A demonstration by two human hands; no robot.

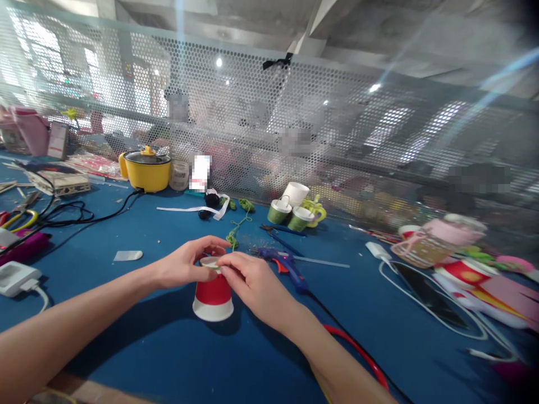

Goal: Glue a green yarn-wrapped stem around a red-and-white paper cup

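Observation:
An upside-down red and white paper cup (214,293) stands on the blue table. My left hand (191,261) curls round its upper end, thumb on the near side and fingers behind. My right hand (252,280) is closed at the cup's top, thumb and fingertips pressed together on green yarn (234,238) at the rim. That strand runs back to a small green bundle farther off. Fingers hide part of the cup's top. To the right of my hands lies a blue glue gun (288,266) with an orange trigger.
Several green-wrapped cups (279,212) stand at the back beside pliers (278,233). A yellow electric pot (148,170) is at back left, near scissors (21,216) and black cables. White ribbon (189,209) lies behind my hands. Right of them are a phone (432,294) and a white cable.

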